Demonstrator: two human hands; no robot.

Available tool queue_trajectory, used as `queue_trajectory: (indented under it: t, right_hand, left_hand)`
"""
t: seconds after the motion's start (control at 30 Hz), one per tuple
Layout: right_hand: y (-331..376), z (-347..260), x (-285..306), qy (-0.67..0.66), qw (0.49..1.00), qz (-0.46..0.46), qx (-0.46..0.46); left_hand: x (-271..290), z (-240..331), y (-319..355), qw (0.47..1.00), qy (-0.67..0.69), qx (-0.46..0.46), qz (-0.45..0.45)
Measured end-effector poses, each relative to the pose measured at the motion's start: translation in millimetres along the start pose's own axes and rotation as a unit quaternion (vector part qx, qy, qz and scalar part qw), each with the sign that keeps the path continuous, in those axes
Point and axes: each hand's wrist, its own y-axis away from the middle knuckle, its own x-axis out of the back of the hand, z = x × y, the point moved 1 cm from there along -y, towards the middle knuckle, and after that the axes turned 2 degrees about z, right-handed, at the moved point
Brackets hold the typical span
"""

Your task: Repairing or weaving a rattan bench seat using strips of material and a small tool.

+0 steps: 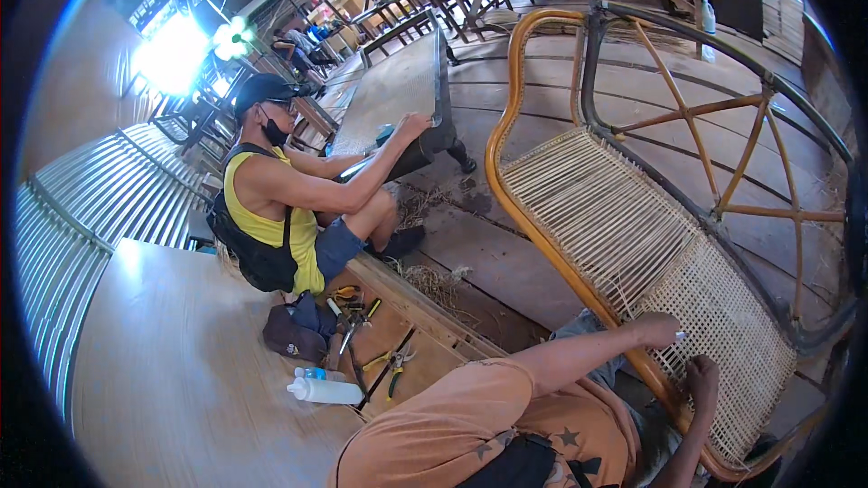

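Note:
A curved rattan chair frame (508, 117) stands on the right, its seat being a cane panel (732, 334). The near part shows an open lattice weave; the far part has long strands running across. My left hand (655, 330) is closed over the weave, with a small whitish tip showing at its fingers; what it grips is not clear. Just nearer, my right hand (702, 374) rests on the panel with its fingers pinched together. Any strand between those fingers is too small to make out.
Left, a person in a yellow top (262, 185) works at a long woven panel (389, 90). Beside me, a wooden bench (398, 307) bears yellow-handled pliers (395, 363), a dark cap (298, 330) and a white squeeze bottle (325, 390). Dry cane scraps (434, 285) litter the floor.

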Motion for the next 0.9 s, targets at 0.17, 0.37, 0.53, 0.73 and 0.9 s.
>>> queue_trajectory:
  t: [0.17,0.37,0.53,0.73,0.9]
  right_hand:
    - [6.4,6.3,5.2,0.077,0.996,-0.013,-0.044]
    - [14.7,-28.4,4.8,0.147,0.987,-0.025,-0.061]
    - [12.8,-40.2,2.0,0.11,0.993,0.022,0.03]
    - [20.1,-58.3,9.0,0.06,0.996,-0.013,-0.071]
    - [29.3,-54.0,11.0,0.044,0.992,-0.004,-0.12]
  left_hand:
    - [-15.5,-16.2,-24.8,0.998,-0.028,-0.054,-0.015]
    - [-22.3,-38.0,-42.3,0.976,-0.113,-0.164,0.085]
    - [23.5,-6.5,-22.9,0.976,-0.183,-0.084,-0.078]
    - [18.4,19.2,-17.9,0.944,-0.293,-0.107,-0.112]
    - [5.7,38.5,-11.3,0.929,-0.329,-0.138,-0.102]
